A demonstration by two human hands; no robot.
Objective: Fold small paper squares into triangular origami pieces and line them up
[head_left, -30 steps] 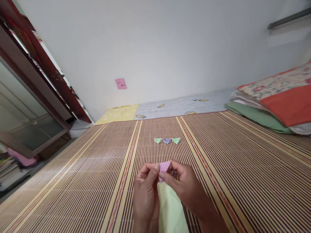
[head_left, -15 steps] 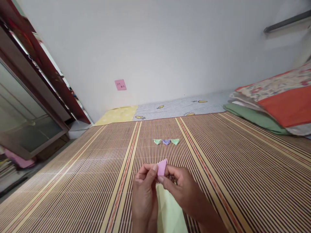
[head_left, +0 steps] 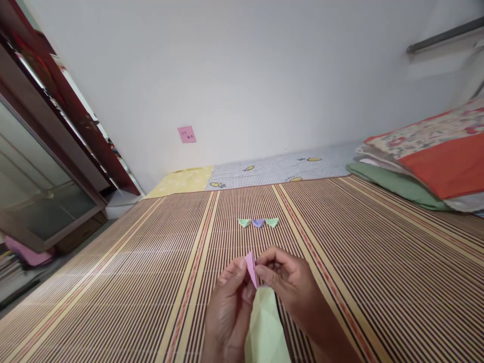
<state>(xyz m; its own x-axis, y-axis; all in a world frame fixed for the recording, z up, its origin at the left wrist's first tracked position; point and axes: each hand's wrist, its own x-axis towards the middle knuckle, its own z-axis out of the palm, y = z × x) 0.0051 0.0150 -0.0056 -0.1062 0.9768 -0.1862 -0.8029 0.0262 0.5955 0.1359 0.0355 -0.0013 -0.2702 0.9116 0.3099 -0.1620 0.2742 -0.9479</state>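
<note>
A small folded pink paper [head_left: 251, 268] is tilted up between my two hands, its narrow side toward me. My left hand [head_left: 230, 292] pinches it from the left with thumb and fingers. On the other side, my right hand [head_left: 285, 277] has its thumb and curled fingers closed at the paper's right edge. Below them lies a long pale green paper [head_left: 265, 325], partly covered by my left hand. Farther off, a green folded piece [head_left: 244, 222], a purple one [head_left: 258, 223] and another green one [head_left: 272, 222] sit in a row.
A striped mat [head_left: 151, 262] spreads under everything. Folded bedding [head_left: 427, 151] is stacked at the right. Behind the mat runs a patterned sheet [head_left: 264, 169] along the wall, which bears a pink note [head_left: 186, 134]. A glass-panelled door [head_left: 41, 186] stands at the left.
The pink paper has turned from showing its broad face to a narrower side. My right hand has lifted slightly and its fingers have shifted along the paper. More of the pale green paper's top shows.
</note>
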